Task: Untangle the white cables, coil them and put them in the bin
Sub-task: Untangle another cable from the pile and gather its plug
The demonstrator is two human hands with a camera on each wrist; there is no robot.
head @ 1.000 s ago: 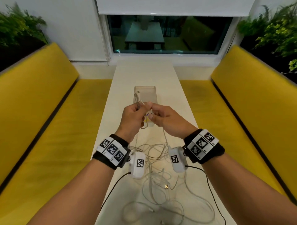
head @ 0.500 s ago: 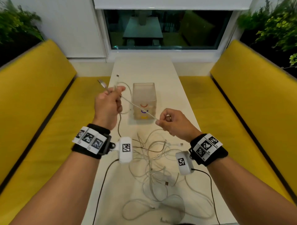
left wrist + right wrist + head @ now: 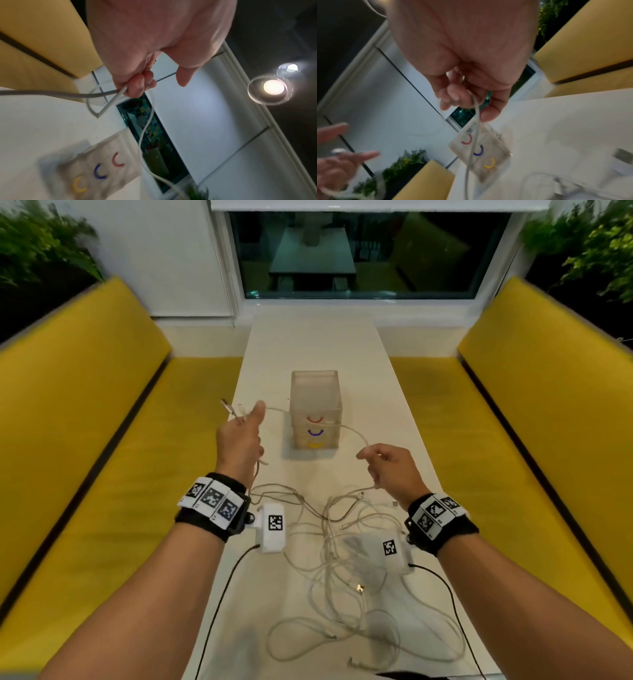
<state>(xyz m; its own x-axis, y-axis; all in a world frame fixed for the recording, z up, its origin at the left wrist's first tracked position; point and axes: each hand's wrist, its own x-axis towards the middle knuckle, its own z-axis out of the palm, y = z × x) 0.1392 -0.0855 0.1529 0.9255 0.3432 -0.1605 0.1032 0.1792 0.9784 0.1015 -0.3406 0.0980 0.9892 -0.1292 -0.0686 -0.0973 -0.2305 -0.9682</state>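
- white cable (image 3: 308,414): one thin strand held in the air, sagging in a slack arc in front of the bin (image 3: 315,409); judged light, limp and smooth-jacketed, so it should bend freely and may slide through a loose pinch.
- plug end (image 3: 228,408): stiff tip jutting past the left hand (image 3: 239,440); judged the firmest place to take hold.
- left hand: fingers curled round the cable near its plug, thumb raised.
- right hand (image 3: 390,470): fingertips pinching the same strand further along.
- tangle of cables (image 3: 342,559): loose overlapping loops lying on the surface (image 3: 315,344), nearer the person; likely to snag if pulled hard.
- bin: translucent, upright, beyond both hands.
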